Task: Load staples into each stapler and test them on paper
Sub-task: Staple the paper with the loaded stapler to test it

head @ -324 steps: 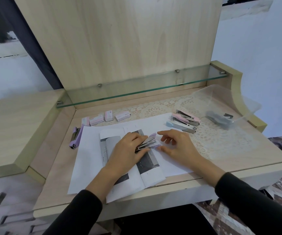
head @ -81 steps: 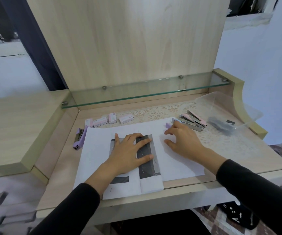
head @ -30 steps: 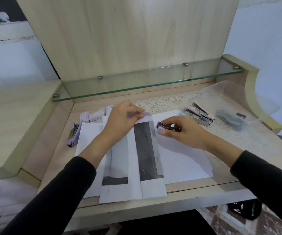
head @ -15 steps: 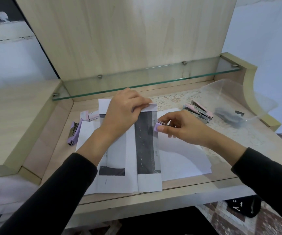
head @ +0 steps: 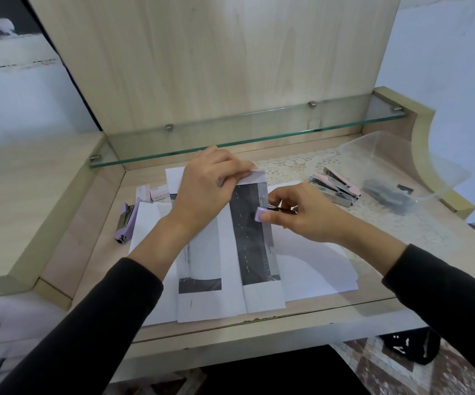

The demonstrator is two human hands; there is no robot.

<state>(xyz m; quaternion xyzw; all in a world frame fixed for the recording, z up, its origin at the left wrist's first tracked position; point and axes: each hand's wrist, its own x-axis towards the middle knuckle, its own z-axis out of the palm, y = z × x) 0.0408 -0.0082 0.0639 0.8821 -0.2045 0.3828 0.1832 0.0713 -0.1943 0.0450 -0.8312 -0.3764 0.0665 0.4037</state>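
My left hand pinches the top edge of a folded printed paper with dark bands, lifting that end off the desk. My right hand grips a small purple stapler whose nose sits over the paper's right edge, on the dark band. A second purple stapler lies at the left of the desk. Pink and blue staplers are piled at the right. Small staple boxes lie behind the papers.
White sheets lie under the folded paper. A clear plastic tray with dark items stands at the far right on a lace mat. A glass shelf runs low across the back. The desk's front edge is near.
Over the last second my left hand raised the paper's top end and my right hand brought the purple stapler onto its right edge. Earlier both hands were flat on the papers.
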